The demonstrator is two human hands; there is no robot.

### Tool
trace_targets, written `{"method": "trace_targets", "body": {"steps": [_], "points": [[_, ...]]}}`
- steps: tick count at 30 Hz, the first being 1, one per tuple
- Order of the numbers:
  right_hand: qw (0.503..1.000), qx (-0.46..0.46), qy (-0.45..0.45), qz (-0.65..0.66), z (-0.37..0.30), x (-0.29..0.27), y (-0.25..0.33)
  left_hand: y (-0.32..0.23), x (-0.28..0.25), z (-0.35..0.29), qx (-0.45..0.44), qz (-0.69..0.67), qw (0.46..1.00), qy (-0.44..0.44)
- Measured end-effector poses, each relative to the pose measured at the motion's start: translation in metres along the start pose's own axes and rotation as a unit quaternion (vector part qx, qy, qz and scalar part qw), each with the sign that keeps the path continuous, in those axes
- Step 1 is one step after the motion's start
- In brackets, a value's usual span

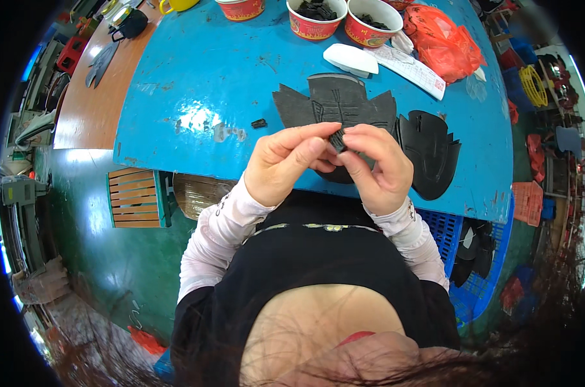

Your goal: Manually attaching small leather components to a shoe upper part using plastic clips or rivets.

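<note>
- We see the small dark piece (337, 139) held up between the fingertips of both hands, in front of the body and over the near part of the tabletop
- The left hand (273, 164) pinches it with thumb and forefinger, and the right hand (384, 169) grasps it from the other side in a like pinch; we judge that so small a thing calls for fingertips rather than palms
- Below and beyond the hands we find a black cut sheet (336, 97) with pointed edges, lying flat; a rounded black piece (428, 158) is beside it, both near enough, we think, to be within easy reach
- Left of them we spot a loose dark bit (259, 123) lying alone
- Two paper bowls (315, 27) (371, 33) hold dark bits at the far side, perhaps to keep them together; near them we see a white curved piece (350, 59), a printed paper strip (411, 72) and a red plastic bag (442, 48)
- The tabletop (176, 71) is blue, scuffed and glossy where light strikes it
- Around us are a green floor (99, 251), a slatted wooden stool (134, 198) at left and a blue basket (498, 267) of dark pieces at lower right
</note>
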State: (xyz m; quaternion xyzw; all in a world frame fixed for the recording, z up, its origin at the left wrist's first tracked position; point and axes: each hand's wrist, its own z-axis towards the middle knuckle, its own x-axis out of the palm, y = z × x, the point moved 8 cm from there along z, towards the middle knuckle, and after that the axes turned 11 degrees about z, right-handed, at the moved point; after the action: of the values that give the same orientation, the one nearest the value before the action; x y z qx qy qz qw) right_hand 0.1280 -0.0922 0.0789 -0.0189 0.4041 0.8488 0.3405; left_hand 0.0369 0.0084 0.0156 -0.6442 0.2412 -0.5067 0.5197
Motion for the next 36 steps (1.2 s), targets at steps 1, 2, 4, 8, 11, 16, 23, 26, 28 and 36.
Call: {"method": "trace_targets", "body": {"steps": [1,2,4,8,11,16,23,26,28,36], "points": [[0.991,0.081,-0.046,0.101,-0.009,-0.004,-0.016,0.003,0.001,0.000,-0.013,0.015,1.000,-0.006],[0.962,0.159,-0.092,0.201,-0.018,-0.006,-0.031,0.007,0.004,0.003,-0.015,0.014,1.000,-0.004],[0.939,0.196,-0.108,0.260,-0.025,-0.003,-0.038,-0.002,0.003,0.005,0.127,0.146,0.980,-0.054],[0.942,0.183,-0.098,0.264,-0.024,-0.007,-0.039,0.007,0.005,0.009,0.124,0.068,0.988,-0.060],[0.943,0.182,-0.092,0.263,-0.021,-0.015,-0.038,0.015,0.004,0.008,0.040,0.016,0.998,-0.034],[0.961,0.180,-0.041,0.207,-0.013,-0.017,-0.031,0.012,0.008,0.004,0.034,0.054,0.997,-0.041],[0.980,0.152,-0.048,0.116,-0.016,-0.015,-0.023,0.000,0.009,0.003,0.120,0.248,0.960,-0.053],[0.967,0.204,-0.047,0.143,-0.028,-0.011,-0.033,-0.009,0.013,0.001,0.213,0.384,0.898,-0.041],[0.901,0.306,-0.065,0.300,-0.043,-0.003,-0.048,-0.012,0.015,0.002,0.199,0.377,0.903,-0.049],[0.844,0.394,-0.034,0.363,-0.053,0.003,-0.061,-0.022,0.031,0.003,0.277,0.500,0.821,0.013]]}}
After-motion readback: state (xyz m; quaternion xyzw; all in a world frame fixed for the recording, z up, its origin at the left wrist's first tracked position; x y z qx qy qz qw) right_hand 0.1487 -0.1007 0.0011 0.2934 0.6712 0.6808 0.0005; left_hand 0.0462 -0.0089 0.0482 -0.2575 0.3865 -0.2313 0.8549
